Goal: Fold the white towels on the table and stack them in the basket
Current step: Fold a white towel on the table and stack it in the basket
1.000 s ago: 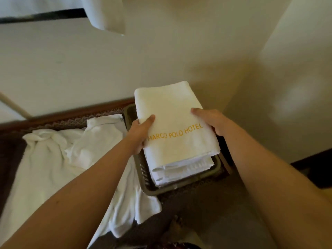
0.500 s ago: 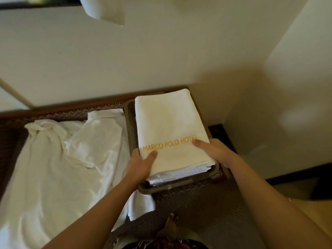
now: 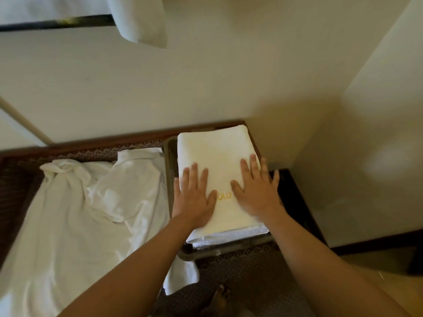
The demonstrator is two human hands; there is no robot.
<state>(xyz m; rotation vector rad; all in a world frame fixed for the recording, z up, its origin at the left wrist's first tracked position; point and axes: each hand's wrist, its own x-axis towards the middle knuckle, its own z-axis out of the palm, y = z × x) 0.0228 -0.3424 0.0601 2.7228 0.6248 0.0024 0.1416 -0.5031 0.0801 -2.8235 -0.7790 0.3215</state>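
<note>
Table [image 3: 240, 275], dark woven top, spans bottom of view w/ wall behind. On its left side, big heap of unfolded white towels [image 3: 75, 216], rumpled, draped toward near edge, one corner hanging off front. Right of heap, touching it: brown basket [image 3: 170, 165], long axis running away from body. In basket, folded towel [image 3: 217, 152] on top of stack, flat, neat rectangle, gold lettering partly covered by hands, thinner white layers showing under its near edge. Stack sits above basket rim.

Left hand [image 3: 194, 197] flat on towel's near-left part, fingers straight & spread, palm down, pressing not gripping. Right hand [image 3: 256, 191] same on near-right part, fingers splayed, slightly blurred; nothing pinched by either.

Likely step: patting stack level; this towel looks done. Next one lies to the left of both hands, so left hand nearer to heap. No clear long axis on heap, too crumpled; edge needs finding first.
</note>
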